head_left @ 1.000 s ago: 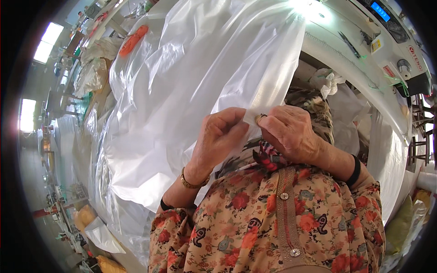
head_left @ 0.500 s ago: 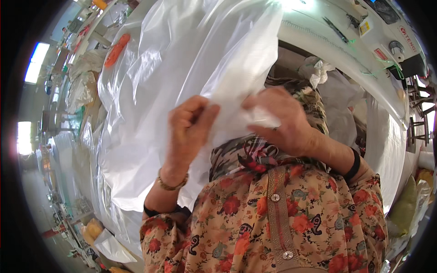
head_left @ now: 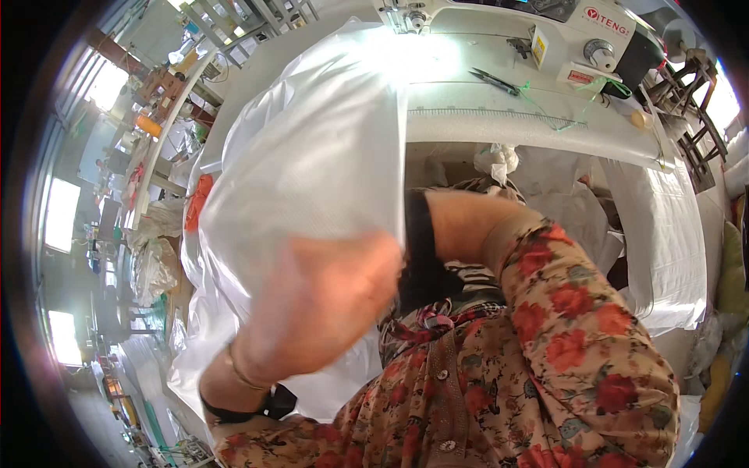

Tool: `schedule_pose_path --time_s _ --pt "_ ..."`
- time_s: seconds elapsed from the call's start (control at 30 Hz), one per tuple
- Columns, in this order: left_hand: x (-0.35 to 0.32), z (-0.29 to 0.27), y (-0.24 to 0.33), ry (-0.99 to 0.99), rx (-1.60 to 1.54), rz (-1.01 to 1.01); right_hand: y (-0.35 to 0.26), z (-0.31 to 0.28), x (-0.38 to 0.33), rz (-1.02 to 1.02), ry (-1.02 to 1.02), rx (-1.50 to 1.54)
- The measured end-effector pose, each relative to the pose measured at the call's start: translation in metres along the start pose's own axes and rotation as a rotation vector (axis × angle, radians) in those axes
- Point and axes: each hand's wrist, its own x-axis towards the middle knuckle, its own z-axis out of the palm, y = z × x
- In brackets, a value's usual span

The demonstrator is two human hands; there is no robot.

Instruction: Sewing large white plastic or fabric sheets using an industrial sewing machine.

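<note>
A large sheet of white, glossy woven plastic [head_left: 320, 140] hangs from the sewing machine table down over my lap. Its straight right edge runs down to my hands. My left hand [head_left: 328, 300], with a thin bracelet at the wrist, is smeared by motion in front of the sheet, close to that edge. Its fingers cannot be made out. My right forearm [head_left: 472, 226] reaches across from the right, wearing a black band [head_left: 420, 246]. Beyond the band, my right hand is hidden behind my left hand and the sheet.
Ahead stands a sewing machine [head_left: 546, 23] with a lit needle area. On its table [head_left: 460, 125] lie thread snips [head_left: 495, 81] and green thread [head_left: 546, 117]. An orange bundle [head_left: 197, 203] is at the left; white folded material [head_left: 663, 242] hangs at the right.
My right forearm has swung left across my body, and its hand has gone out of sight. My left hand has moved lower. The view has shifted, showing more of the sewing machine.
</note>
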Motion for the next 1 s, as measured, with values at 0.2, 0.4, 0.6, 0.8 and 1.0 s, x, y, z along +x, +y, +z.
schedule_pose_path --time_s 0.2,0.4,0.6,0.8,1.0 --pt "-0.047 0.106 -0.045 -0.102 0.006 -0.075 0.061 0.0 -0.028 -0.279 -0.215 -0.091" --pt "-0.071 0.159 -0.049 0.08 0.111 -0.174 0.044 -0.074 0.003 0.266 -0.112 -0.072" --pt "-0.064 0.149 -0.036 0.133 0.009 -0.126 -0.006 -0.145 0.071 -0.241 0.343 -1.011" --pt "-0.045 0.145 -0.029 0.128 -0.189 -0.044 -0.017 -0.144 0.136 0.093 0.181 -1.297" --pt "-0.037 0.154 -0.029 0.111 -0.201 -0.013 -0.014 -0.145 0.159 0.063 0.238 -1.401"
